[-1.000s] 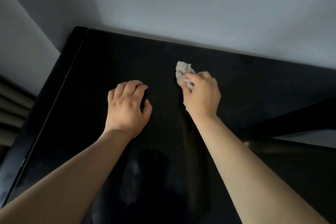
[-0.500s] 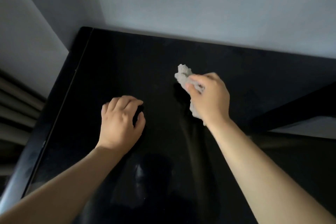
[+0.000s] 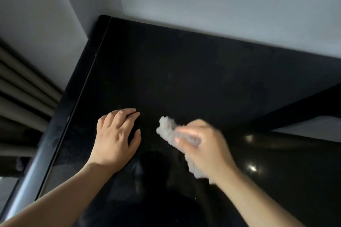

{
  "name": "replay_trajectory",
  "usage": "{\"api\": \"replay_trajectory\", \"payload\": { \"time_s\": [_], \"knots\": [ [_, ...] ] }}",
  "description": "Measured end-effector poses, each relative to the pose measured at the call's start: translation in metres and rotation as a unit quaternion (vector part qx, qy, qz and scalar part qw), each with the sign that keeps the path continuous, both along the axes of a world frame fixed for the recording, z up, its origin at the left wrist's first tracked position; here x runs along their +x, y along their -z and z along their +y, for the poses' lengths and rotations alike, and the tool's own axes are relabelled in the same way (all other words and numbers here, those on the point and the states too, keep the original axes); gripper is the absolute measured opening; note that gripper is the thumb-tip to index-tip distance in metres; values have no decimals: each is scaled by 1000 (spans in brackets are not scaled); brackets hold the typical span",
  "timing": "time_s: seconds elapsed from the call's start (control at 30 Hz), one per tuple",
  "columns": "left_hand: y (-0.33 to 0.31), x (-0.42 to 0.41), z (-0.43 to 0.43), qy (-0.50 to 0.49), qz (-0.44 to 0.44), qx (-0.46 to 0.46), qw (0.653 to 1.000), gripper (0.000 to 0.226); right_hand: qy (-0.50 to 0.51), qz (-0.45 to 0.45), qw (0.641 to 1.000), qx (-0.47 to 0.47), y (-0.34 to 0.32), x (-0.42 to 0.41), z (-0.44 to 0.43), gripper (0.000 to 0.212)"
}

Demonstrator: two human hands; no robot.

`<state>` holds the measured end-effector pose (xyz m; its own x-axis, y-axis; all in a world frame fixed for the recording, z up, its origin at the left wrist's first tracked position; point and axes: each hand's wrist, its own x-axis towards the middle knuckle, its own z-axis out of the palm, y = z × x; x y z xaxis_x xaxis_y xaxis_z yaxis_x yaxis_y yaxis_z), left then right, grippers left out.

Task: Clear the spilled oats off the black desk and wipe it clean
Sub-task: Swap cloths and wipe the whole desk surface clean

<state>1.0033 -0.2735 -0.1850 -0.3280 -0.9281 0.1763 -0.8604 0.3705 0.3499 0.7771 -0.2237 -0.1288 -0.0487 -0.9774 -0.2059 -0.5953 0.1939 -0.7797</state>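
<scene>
The glossy black desk (image 3: pixel 184 72) fills most of the view and I see no oats on it. My right hand (image 3: pixel 204 145) grips a crumpled grey-white cloth (image 3: pixel 166 128) against the desk surface; the hand is blurred with motion. The cloth sticks out past the fingers on the left and below the wrist. My left hand (image 3: pixel 116 138) rests palm down on the desk just left of the cloth, fingers fairly straight, holding nothing.
A pale wall (image 3: pixel 221 2) borders the desk at the back. The desk's left edge (image 3: pixel 60 131) drops off beside ribbed curtain folds (image 3: pixel 22 86). A dark bar (image 3: pixel 295 110) crosses the right side above a lower glossy surface.
My right hand has dragged the cloth toward me and slightly left across the desk. My left hand's fingers have straightened from curled to flat on the surface.
</scene>
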Motion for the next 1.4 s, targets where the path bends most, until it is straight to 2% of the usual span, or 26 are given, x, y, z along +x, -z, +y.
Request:
{"api": "replay_trajectory", "payload": {
  "time_s": [0.07,0.2,0.33,0.5,0.6,0.63,0.7,0.8,0.87,0.97,1.07,1.2,1.27,1.4],
  "knots": [
    [0,-1,0,0,0,-4,1000,43,89,-17,996,-26,-6,-17,-36,10],
    [0,-1,1,-1,0,-7,1000,43,153,184,967,-89,7,-45,-114,20],
    [0,-1,1,-4,-2,-3,1000,43,141,286,943,-102,37,-28,-99,23],
    [-2,0,1,-4,-12,3,1000,44,48,224,966,-124,32,4,6,20],
    [-2,0,1,-6,-17,5,1000,44,-16,131,990,-52,12,14,49,16],
    [-2,0,1,-5,-17,5,1000,45,-12,85,996,-25,2,13,49,12],
    [-2,0,1,-4,-17,4,1000,45,47,45,997,-40,-8,2,30,8],
    [-1,0,0,-3,-21,-1,1000,44,138,154,973,-107,-5,-22,-26,15],
    [-1,0,0,-3,-23,-5,1000,44,164,211,959,-94,12,-30,-47,21],
    [1,0,1,-3,-23,-13,1000,42,168,271,943,-99,36,-14,-24,20],
    [2,-1,2,-3,-33,-15,999,42,123,227,956,-141,38,15,40,15],
    [-6,-6,14,-3,-53,-4,999,40,43,110,990,-73,14,37,119,20],
    [-13,-4,24,2,-35,-8,999,40,67,73,991,-89,-1,31,129,18],
    [-20,10,55,51,-15,-13,999,39,167,97,976,-103,0,-1,92,14]
  ]
}}
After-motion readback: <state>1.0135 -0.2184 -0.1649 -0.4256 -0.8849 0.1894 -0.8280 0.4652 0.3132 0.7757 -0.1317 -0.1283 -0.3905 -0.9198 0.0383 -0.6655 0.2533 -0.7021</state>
